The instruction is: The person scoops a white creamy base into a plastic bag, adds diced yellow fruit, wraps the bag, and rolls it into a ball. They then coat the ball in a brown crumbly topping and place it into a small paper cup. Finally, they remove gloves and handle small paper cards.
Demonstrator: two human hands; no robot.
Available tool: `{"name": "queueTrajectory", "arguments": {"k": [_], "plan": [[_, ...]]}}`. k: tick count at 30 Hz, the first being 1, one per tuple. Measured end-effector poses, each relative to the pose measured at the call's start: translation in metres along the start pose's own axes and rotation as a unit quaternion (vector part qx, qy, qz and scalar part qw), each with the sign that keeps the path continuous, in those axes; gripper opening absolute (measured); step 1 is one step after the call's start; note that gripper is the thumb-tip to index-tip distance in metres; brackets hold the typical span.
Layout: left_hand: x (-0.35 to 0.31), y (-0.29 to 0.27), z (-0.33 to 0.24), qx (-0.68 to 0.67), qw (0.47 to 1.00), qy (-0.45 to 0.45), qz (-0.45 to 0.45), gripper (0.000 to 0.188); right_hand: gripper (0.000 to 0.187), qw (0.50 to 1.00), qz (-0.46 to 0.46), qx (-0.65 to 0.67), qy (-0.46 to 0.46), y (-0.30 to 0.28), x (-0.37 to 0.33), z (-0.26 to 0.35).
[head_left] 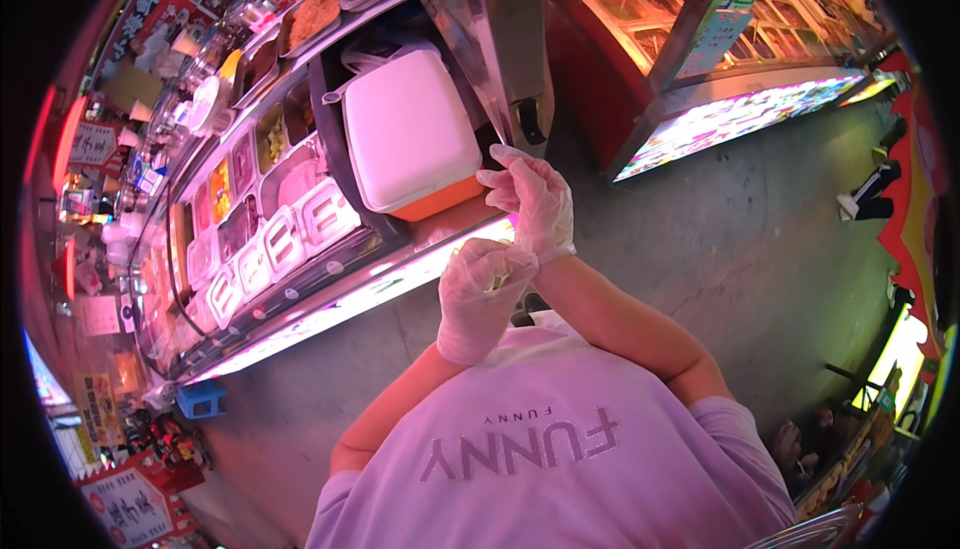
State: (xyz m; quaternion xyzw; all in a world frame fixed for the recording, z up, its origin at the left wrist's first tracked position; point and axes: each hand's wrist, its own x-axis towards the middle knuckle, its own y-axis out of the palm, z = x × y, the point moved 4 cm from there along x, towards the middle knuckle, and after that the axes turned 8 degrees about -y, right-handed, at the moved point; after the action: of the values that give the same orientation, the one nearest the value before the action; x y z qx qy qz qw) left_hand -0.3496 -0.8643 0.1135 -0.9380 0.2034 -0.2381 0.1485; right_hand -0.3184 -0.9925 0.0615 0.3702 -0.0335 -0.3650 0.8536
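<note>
Both hands wear thin, clear plastic gloves and meet in front of my chest. My left hand (480, 294) is closed, its fingers curled at the cuff of the plastic glove on my right wrist. Just beyond it, my right hand (538, 204) is raised with its fingers bent and apart, holding nothing. Its fingertips are close to the near right corner of a box with a white lid (415, 129) and an orange base (437, 201). The box stands on the counter, and its lid is on.
Left of the box, the counter holds several food trays (272, 139) and clear-lidded containers (325, 214). A lit strip (370, 291) runs along its front edge. Another lit food display (740, 124) stands at the right. A blue stool (201, 399) sits on the grey floor (690, 239).
</note>
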Motion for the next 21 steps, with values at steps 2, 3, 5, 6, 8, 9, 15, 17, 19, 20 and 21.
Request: {"name": "queueTrajectory", "arguments": {"k": [2,3,5,6,8,9,15,17,19,20,21], "plan": [[0.001,0.005,0.003,0.0,1.0,-0.021,0.01,0.025,0.026,1.0,-0.014,0.003,-0.016,0.0,0.001,0.004],[0.002,0.007,0.005,0.0,0.999,-0.032,0.015,0.025,0.026,0.999,-0.021,0.005,-0.024,-0.001,0.002,0.006],[0.005,0.013,0.007,-0.002,0.997,-0.064,0.051,0.024,0.024,0.999,-0.021,-0.005,-0.05,-0.008,0.004,0.006],[0.006,0.015,0.009,-0.002,0.994,-0.079,0.069,0.023,0.023,0.998,-0.02,-0.01,-0.063,-0.011,0.005,0.008],[0.007,0.023,0.019,-0.048,0.989,-0.088,0.112,0.017,0.022,0.997,-0.028,-0.012,-0.069,-0.014,0.007,0.012],[0.008,0.026,0.022,-0.071,0.984,-0.092,0.134,0.014,0.022,0.997,-0.032,-0.013,-0.073,-0.015,0.008,0.015],[0.016,0.025,0.02,-0.379,0.849,-0.282,0.238,0.014,0.02,0.998,-0.048,0.021,-0.036,-0.026,0.018,0.029],[0.021,0.018,0.017,-0.472,0.775,-0.32,0.273,0.012,0.019,0.999,-0.029,0.019,-0.013,-0.038,0.024,0.024],[0.028,0.01,0.019,-0.457,0.767,-0.353,0.279,0.013,0.021,1.0,-0.002,-0.004,0.019,-0.044,0.025,0.021],[0.035,0.005,0.019,-0.385,0.782,-0.364,0.33,0.017,0.021,0.998,0.036,-0.045,0.036,-0.047,0.024,0.019],[0.044,-0.002,0.018,-0.309,0.79,-0.37,0.379,0.02,0.021,0.992,0.075,-0.085,0.054,-0.049,0.023,0.015]]}}
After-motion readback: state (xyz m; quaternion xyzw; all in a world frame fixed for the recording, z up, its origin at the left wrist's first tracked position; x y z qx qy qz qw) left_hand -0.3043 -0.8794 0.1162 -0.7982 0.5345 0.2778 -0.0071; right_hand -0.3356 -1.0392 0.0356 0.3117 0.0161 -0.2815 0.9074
